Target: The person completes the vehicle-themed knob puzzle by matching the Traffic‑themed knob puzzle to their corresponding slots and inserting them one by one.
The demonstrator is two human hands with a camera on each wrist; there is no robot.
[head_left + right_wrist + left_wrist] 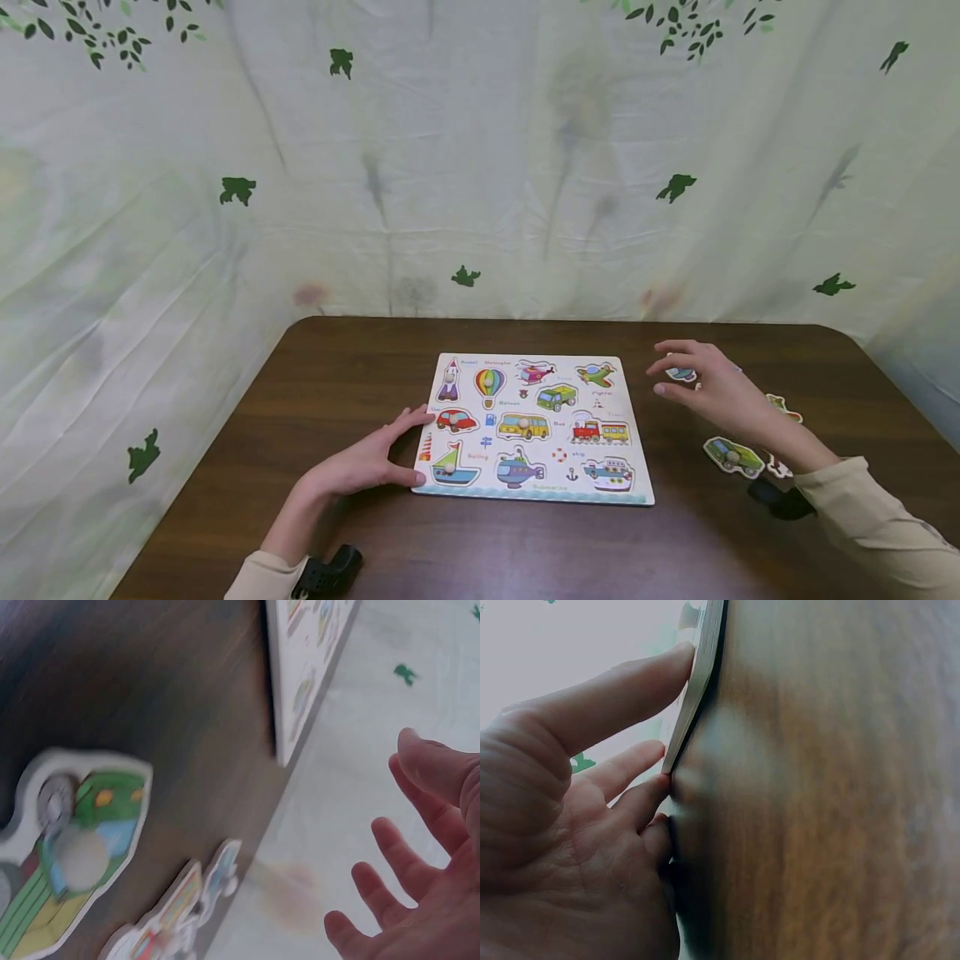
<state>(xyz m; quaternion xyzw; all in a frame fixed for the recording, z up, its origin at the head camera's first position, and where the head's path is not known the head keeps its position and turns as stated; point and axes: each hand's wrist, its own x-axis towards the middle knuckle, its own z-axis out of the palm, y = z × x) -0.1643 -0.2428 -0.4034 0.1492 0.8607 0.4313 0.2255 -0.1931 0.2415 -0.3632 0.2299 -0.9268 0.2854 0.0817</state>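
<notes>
A white puzzle board with colourful vehicle pictures lies flat on the table. My left hand rests at its left side, thumb on the near corner and outstretched fingers along the edge. In the left wrist view, the thumb and fingertips touch the board's rim. To the right of the board, my right hand hovers with spread, slightly bent fingers and nothing between them. Under and beside it lie knobbed puzzle pieces: a green truck, a blue piece partly behind the fingers, and others half hidden by the wrist.
The brown wooden table has rounded far corners. A pale curtain with green leaf shapes hangs behind it. Knobs show on several pictures in the board, such as the red car and yellow bus.
</notes>
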